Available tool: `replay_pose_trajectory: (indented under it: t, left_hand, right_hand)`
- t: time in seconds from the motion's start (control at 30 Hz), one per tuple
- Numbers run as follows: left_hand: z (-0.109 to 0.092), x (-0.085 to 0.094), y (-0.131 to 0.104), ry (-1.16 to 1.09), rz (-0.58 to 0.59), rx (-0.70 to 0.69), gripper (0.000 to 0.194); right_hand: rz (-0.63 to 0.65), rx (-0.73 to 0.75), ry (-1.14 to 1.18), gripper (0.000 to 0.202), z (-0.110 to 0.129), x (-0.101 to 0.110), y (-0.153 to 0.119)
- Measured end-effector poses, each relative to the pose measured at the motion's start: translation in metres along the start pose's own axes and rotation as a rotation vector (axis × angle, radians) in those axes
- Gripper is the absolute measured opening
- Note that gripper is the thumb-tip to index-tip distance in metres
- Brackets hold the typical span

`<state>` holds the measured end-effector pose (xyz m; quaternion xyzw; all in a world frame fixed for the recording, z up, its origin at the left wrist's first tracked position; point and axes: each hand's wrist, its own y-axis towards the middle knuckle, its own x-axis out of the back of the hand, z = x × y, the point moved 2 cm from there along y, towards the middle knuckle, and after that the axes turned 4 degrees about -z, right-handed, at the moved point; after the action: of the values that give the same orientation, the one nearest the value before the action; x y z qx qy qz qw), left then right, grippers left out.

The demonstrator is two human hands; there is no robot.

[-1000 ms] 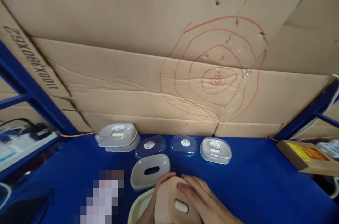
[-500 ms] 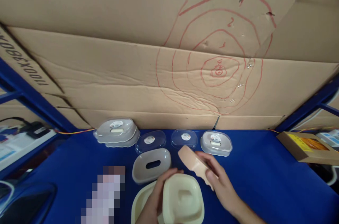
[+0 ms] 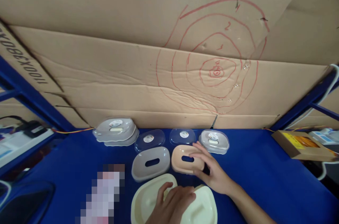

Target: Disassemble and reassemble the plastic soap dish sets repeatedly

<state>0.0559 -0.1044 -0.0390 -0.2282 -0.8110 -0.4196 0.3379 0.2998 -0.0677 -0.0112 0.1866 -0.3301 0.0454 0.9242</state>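
Note:
My right hand is over the right end of a peach oval dish with a slot, which lies flat on the blue table. Its fingers are apart, touching the dish's rim and inside. My left hand reaches across two cream rounded trays, the left tray and the right tray. The fingers of that hand are loosely spread and cover the place where the trays meet. A grey oval dish with the same slot sits left of the peach one.
Clear lids with round stickers lie behind the dishes. Stacked grey covers stand back left, another grey cover back right. A cardboard wall closes the back. A brown box is at right; a blurred-out patch at left.
The peach dish, held tilted in the air by my right hand, now lies flat beside the grey dish. The cream tray by my left hand has moved right and my left fingers have loosened.

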Motion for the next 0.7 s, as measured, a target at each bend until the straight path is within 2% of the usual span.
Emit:
replay_pose_trajectory:
  t: [0.07,0.17,0.23,0.3,0.37,0.47,0.57,0.63,0.7]
  left_hand:
    - [0.001,-0.003,-0.001,0.075,0.001,-0.019,0.049]
    - [0.005,-0.004,0.001,0.177,0.021,-0.055,0.053]
    - [0.011,-0.004,0.001,0.254,0.045,-0.101,0.05]
    - [0.017,-0.005,0.001,0.316,0.049,-0.133,0.048]
    - [0.023,-0.006,0.001,0.336,0.041,-0.176,0.05]
    - [0.025,-0.007,0.003,0.336,0.027,-0.255,0.054]
    - [0.018,-0.004,0.009,0.362,0.039,-0.316,0.055]
    - [0.012,-0.002,0.012,0.402,0.048,-0.361,0.063]
    - [0.008,-0.001,0.013,0.464,0.046,-0.34,0.07]
  right_hand:
    - [-0.106,0.011,-0.063,0.039,-0.001,0.016,0.0]
    - [-0.223,0.063,-0.347,0.048,-0.012,0.046,-0.002]
    - [-0.245,0.039,-0.531,0.063,-0.028,0.063,-0.004]
    - [-0.235,-0.041,-0.605,0.077,-0.048,0.074,-0.007]
    - [-0.203,-0.12,-0.575,0.081,-0.065,0.08,-0.009]
    - [-0.171,-0.168,-0.491,0.074,-0.08,0.081,-0.01]
    - [-0.181,-0.171,-0.459,0.071,-0.083,0.079,-0.01]
    - [-0.199,-0.174,-0.452,0.071,-0.083,0.078,-0.01]
    - [-0.216,-0.176,-0.45,0.071,-0.082,0.076,-0.01]
